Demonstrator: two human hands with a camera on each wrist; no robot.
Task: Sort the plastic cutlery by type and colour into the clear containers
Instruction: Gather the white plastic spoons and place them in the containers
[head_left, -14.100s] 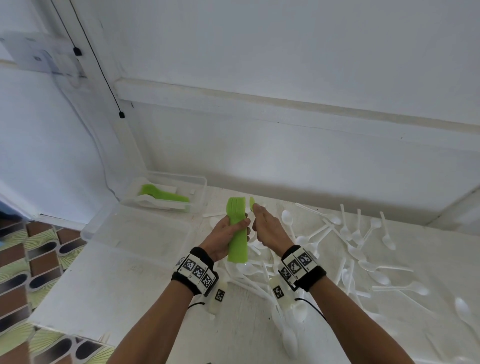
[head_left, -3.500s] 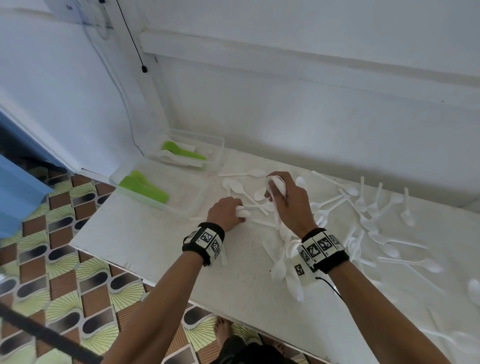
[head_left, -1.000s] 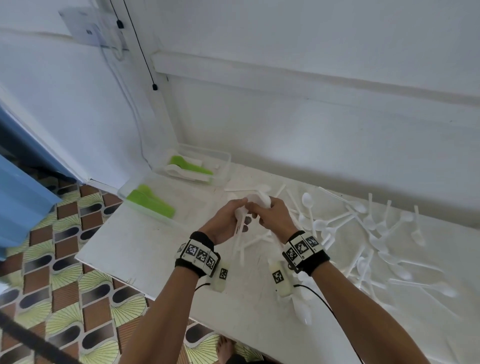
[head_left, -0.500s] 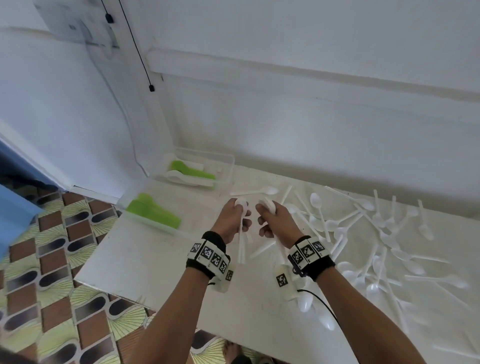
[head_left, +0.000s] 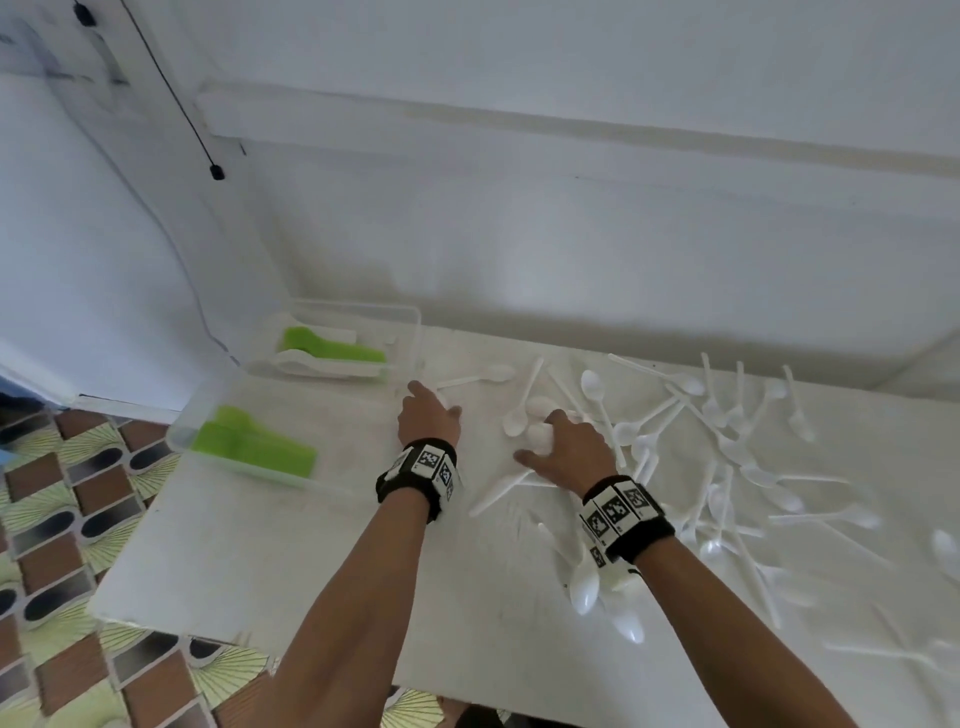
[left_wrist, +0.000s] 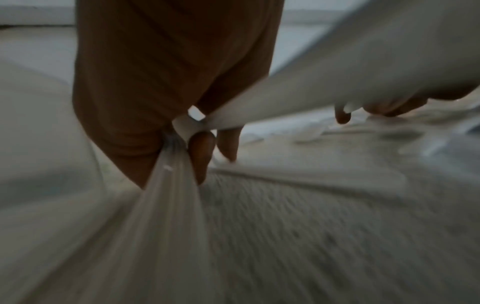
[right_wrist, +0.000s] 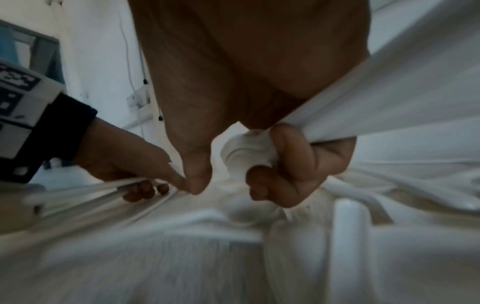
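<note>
We hold white spoons in both hands: the left hand (head_left: 429, 415) grips several handles, the right hand (head_left: 563, 448) clenches spoon bowls. The smooth stacked spoons (left_wrist: 171, 185) may slip and scatter again on the surface (head_left: 291, 545).

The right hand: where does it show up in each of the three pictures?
Head: right hand at centre, on the white spoons.
Left wrist: at the right edge.
Right wrist: top centre, gripping spoons.
Shared landmark: the left hand, beside it in every view.
</note>
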